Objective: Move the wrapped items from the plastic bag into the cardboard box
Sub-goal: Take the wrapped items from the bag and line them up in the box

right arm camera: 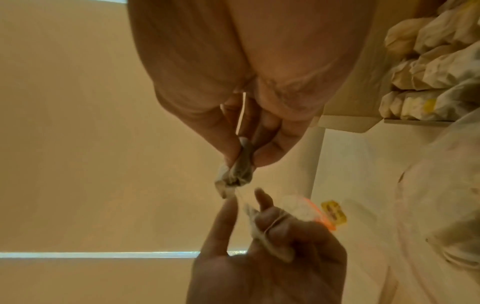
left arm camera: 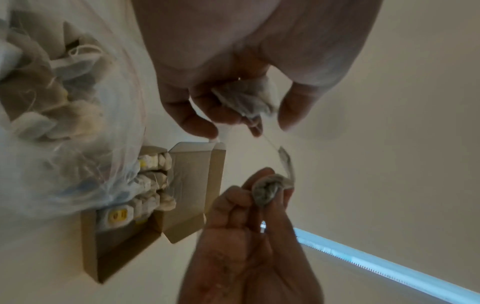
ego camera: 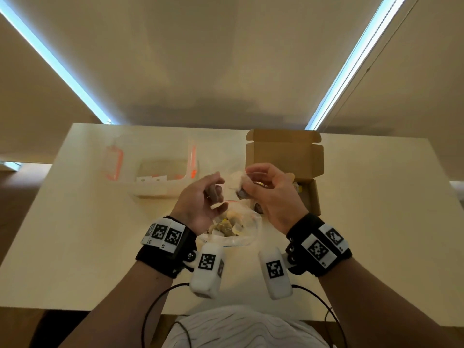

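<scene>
Wrapped items: two held above table centre, joined by a tangled thread | left hand (ego camera: 200,197) fingers curled round one (left arm camera: 249,98) | right hand (ego camera: 270,189) pinches other (right arm camera: 240,170) | plastic bag (ego camera: 233,227) under hands at near edge, cardboard box (ego camera: 286,156) toward far right edge | advice: free thread gently before boxing.

A pale table (ego camera: 75,234) carries the open cardboard box (ego camera: 286,156). Left of the box sits a clear lidded container (ego camera: 160,177). Nearer the person, just beside the box, lies the plastic bag (ego camera: 233,229).
</scene>
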